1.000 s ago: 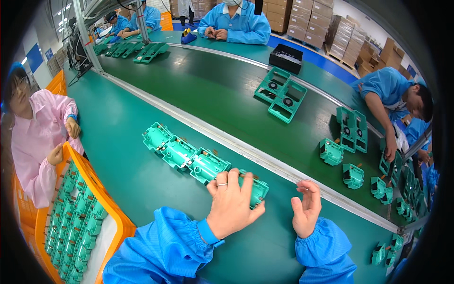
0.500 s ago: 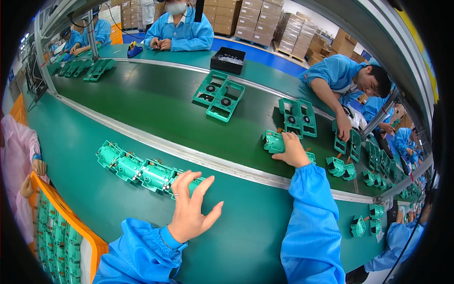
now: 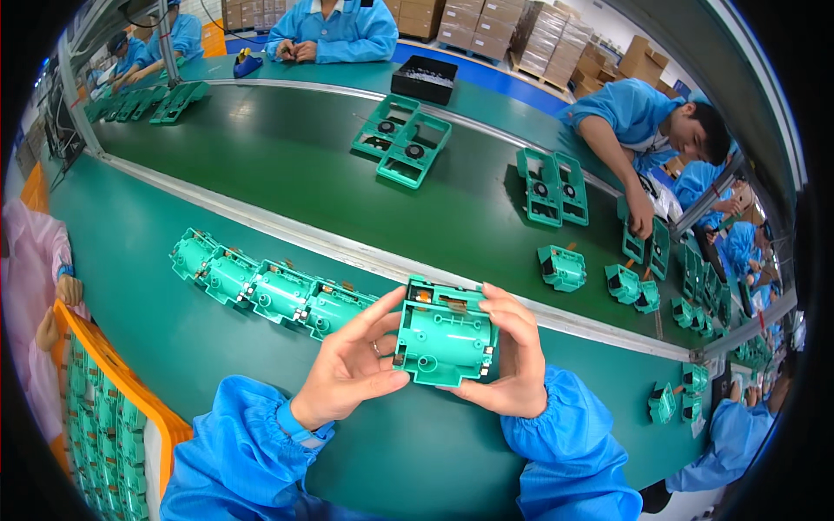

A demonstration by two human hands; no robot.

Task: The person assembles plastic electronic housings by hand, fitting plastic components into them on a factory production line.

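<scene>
Four green parts line the bench in a row, the nearest just beside the left hand, which clasps one side of a fifth part, thumb at its lower corner. Curved face toward the wearer, that part appears raised off the bench. Fingers are best kept off the brown strip along its upper edge. The right hand grips the opposite side; light, even pressure from both should hold it steady. Farther right, a lone part sits on the belt.
</scene>
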